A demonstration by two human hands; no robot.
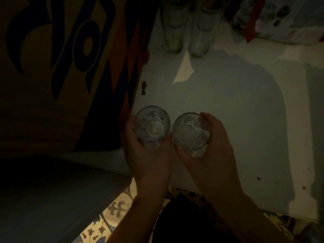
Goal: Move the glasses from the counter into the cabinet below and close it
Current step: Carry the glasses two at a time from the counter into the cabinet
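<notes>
Hands each wrap one glass: left hand [147, 151] grip closed round left glass [152, 127], right hand [210, 155] round right glass [190, 134], near desk [228, 106] front edge, likely for carrying down. Two tall glasses [185, 28] wait at back.

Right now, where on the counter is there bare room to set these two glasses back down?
The broad bare stretch of counter right of the right hand, running back to the two tall glasses and the plastic bag. It is crowded along the back edge and left, by the patterned board.
</notes>
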